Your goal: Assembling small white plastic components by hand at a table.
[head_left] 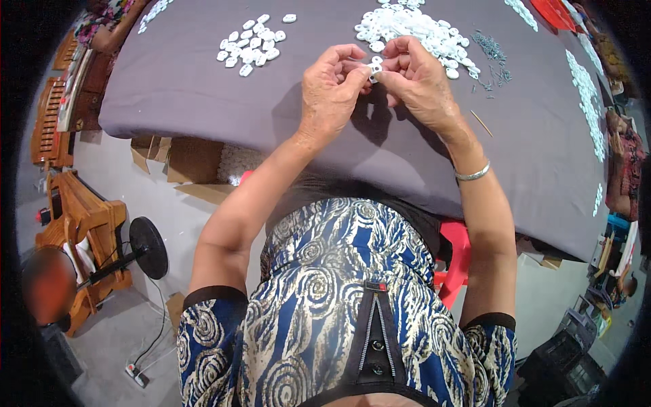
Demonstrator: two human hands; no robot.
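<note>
- A workroom with a pale floor; a table (190, 95) under a grey-purple cloth fills the upper half of the view, its near edge just ahead of the person's lap.
- The left hand (331, 95) and right hand (420, 81) meet above the middle of the table, fingertips pressed together.
- Both hands pinch one small white plastic piece (375, 68) between thumbs and forefingers; it is held off the cloth.
- A large heap of white pieces (413, 27) lies toward the far edge, just beyond the right hand.
- A smaller cluster of white pieces (252, 44) lies toward the far left, apart from the left hand.
- Small grey metal pins (489, 51) are scattered right of the heap.
- A thin wooden stick (481, 123) lies near the right wrist, which wears a silver bangle (472, 174).
- Cardboard boxes (193, 159) sit under the table; a black stand fan (148, 247) stands on the floor at left.
</note>
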